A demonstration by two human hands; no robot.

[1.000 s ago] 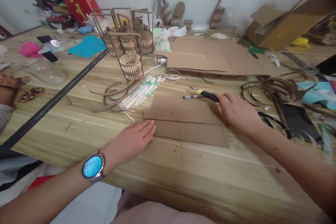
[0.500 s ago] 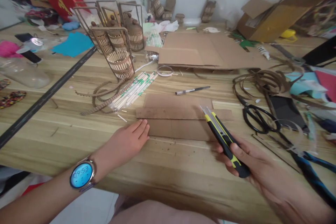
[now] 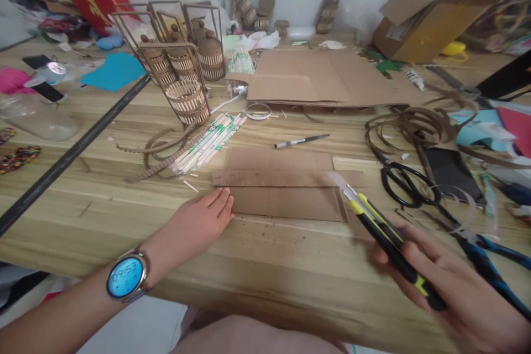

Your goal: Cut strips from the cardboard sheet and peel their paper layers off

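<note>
My right hand (image 3: 431, 271) grips a black and yellow utility knife (image 3: 390, 240), its blade out and pointing up-left over the right end of the cardboard. Flat on the table lies a piece of brown cardboard (image 3: 286, 202), with a narrow cardboard strip (image 3: 286, 178) across it from left to right. My left hand (image 3: 207, 213) rests with fingers stretched out at the cardboard's left edge; whether the fingertips press on it is hard to see. A watch (image 3: 126, 276) is on the left wrist. Just beyond the cardboard is a pen (image 3: 302, 141).
Black-handled scissors (image 3: 410, 185) and coiled brown strips (image 3: 415, 127) lie to the right. Wrapped sticks (image 3: 211, 141) and small slatted baskets (image 3: 188, 100) with tall frames stand left of centre. Farther back are a large cardboard sheet (image 3: 298, 74) and a cardboard box (image 3: 431, 22).
My right hand has moved right and toward me with the utility knife, away from the middle of the cardboard. My left hand stays by the left edge.
</note>
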